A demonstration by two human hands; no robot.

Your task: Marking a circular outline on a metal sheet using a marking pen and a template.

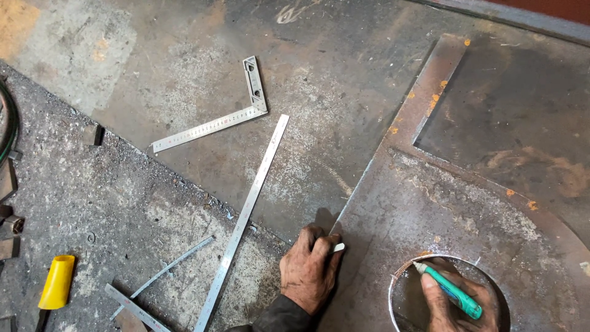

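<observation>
bare grimy hands [309, 270], dark sleeve [284, 316] (left)

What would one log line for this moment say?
left hand: holds white chalk piece at steel plate edge | right hand: holds green marker at round cutout | long ruler nearby

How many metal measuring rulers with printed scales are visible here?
2. The try square lies on the steel plate at upper centre. The long straight ruler lies diagonally below it, beside the left hand. Others may be hidden outside the frame.
</observation>
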